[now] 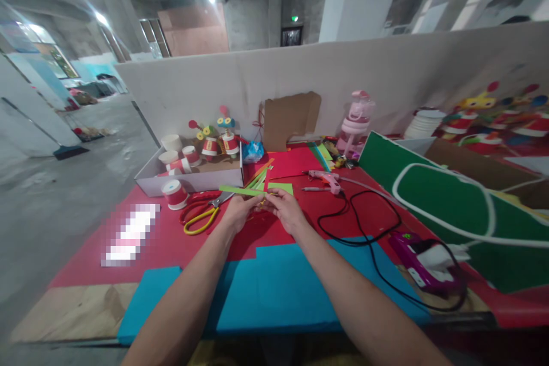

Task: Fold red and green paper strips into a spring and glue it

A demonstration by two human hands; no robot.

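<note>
Over the red table cover, my left hand [242,210] and my right hand [285,206] meet with fingertips pinched together. Between them is a light green paper strip [240,190], its free end pointing left. A short red paper strip [266,180] rises at the right fingertips, apparently crossing the green one; the exact join is hidden by the fingers. Scissors [201,221] with red and yellow handles lie just left of my left hand. Behind the hands are more green and orange strips [258,178]. A pink glue gun [326,180] lies to the right.
A white box [189,183] at the left holds paper cups and cup figures. One red-banded cup [174,194] stands before it. Black cable loops [364,229] run to a purple power strip [422,269]. Blue sheets [278,286] cover the front edge; a green panel [446,200] leans right.
</note>
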